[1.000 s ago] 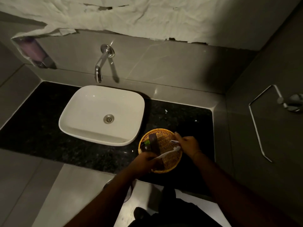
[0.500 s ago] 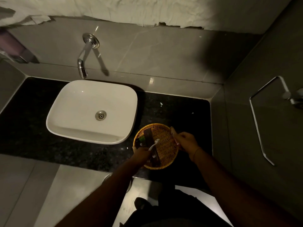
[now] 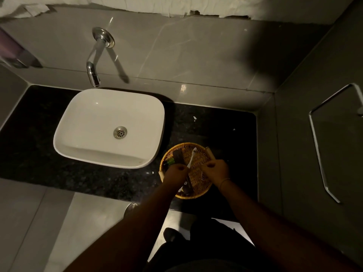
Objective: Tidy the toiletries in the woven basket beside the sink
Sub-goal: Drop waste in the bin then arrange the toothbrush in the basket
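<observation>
Head view. A round woven basket (image 3: 198,193) sits on the black stone counter (image 3: 39,154), just beside the right edge of the white basin (image 3: 110,126) and slightly nearer the counter's front edge than the basin's centre. Both of the person's hands are over the basket.

The left hand (image 3: 175,173) is at the basket's left portion, fingers closed around the lower end of a white toothbrush (image 3: 191,157); the brush slants up and away from the hand, its head over the far part of the basket's interior.

The right hand (image 3: 216,169) is at the basket's right portion, fingers curled inward as in a pinch. What it grips, if anything, cannot be told. A pale cylindrical item (image 3: 209,152) stands at the basket's far right rim, touching the knuckle side of that hand.

Inside the basket, on its left, lies a dark flat sachet (image 3: 179,157) with a small green-capped item (image 3: 170,161) just beside it. Another dark packet (image 3: 186,185) lies under the left hand, toward the basket's near rim.

Behind the basin, a chrome wall tap (image 3: 94,61) projects over its far edge. A chrome towel ring (image 3: 322,150) hangs on the side wall, well to the right of the basket.
</observation>
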`<state>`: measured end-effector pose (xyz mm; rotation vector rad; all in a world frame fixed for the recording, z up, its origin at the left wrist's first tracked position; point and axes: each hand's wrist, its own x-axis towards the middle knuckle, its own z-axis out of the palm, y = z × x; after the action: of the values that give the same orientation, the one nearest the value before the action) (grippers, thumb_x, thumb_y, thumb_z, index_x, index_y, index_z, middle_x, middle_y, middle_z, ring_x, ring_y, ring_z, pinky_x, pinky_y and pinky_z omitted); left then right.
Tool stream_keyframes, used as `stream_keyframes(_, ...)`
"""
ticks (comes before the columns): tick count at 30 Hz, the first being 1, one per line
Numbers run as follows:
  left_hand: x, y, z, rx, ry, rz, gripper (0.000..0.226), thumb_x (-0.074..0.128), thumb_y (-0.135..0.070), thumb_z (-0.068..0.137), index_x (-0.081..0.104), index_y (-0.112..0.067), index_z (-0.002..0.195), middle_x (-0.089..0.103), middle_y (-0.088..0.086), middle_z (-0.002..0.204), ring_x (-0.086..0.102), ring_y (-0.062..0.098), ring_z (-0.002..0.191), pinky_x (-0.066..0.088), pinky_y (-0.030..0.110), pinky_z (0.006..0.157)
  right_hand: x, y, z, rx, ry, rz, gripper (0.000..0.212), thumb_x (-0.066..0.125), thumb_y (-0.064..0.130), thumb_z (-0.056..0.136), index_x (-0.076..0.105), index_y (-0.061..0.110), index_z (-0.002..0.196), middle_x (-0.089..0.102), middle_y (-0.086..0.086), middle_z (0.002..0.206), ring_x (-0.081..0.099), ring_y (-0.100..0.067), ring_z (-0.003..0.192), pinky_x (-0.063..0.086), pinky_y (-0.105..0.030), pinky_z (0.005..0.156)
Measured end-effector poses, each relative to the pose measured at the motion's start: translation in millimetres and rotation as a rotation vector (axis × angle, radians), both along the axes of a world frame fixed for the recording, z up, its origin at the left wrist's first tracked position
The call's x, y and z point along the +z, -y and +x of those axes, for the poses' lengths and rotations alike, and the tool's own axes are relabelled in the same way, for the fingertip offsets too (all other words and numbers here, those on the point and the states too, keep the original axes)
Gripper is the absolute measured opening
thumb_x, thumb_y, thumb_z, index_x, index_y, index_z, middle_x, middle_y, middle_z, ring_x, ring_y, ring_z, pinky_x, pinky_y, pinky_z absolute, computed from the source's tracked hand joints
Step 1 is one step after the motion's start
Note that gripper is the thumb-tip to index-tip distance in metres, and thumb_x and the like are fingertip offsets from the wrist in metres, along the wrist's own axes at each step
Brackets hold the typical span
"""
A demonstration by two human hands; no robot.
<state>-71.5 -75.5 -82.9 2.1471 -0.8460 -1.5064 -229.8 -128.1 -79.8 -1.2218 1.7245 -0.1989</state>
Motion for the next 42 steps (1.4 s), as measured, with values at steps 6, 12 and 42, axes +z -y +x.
stream_keyframes(6, -13.9, 19.3, -11.5, 0.076, -0.026, 0.062, 0.021, 0.064, -0.013, 0.103, 0.077, 0.003, 0.108, 0.075, 0.012, 0.094, 0.07, 0.019, 0.076, 0.058, 0.024, 0.064, -7.1, -5.7, -9.1, -0.25, 0.05, 0.004, 0.019, 0.077, 0.013, 0.089, 0.078, 0.004, 0.106, 0.077, -0.017, 0.109, 0.073, -0.034, 0.098, 0.062, -0.05, 0.09)
stream_keyframes(12, -29.4, 27.1, -30.7, 0.336, -0.161, 0.195, 0.015, 0.064, -0.01, 0.102, 0.066, -0.007, 0.087, 0.067, 0.009, 0.079, 0.062, 0.014, 0.059, 0.048, 0.022, 0.043, -13.7, -11.8, -12.3, -0.615, 0.332, 0.262, 0.022, 0.071, -0.006, 0.088, 0.074, -0.002, 0.109, 0.074, -0.021, 0.103, 0.069, -0.025, 0.066, 0.058, -0.028, 0.047)
stream_keyframes(42, -16.0, -1.9, -22.3, 0.046, 0.504, -0.216, 0.025, 0.052, -0.034, 0.104, 0.071, -0.025, 0.119, 0.077, -0.001, 0.096, 0.066, 0.014, 0.081, 0.044, 0.027, 0.069, -14.0, -23.9, 19.8, 0.229, -0.325, -0.284, 0.035, 0.052, 0.047, 0.102, 0.069, 0.017, 0.095, 0.074, -0.012, 0.098, 0.071, -0.033, 0.088, 0.061, -0.045, 0.079)
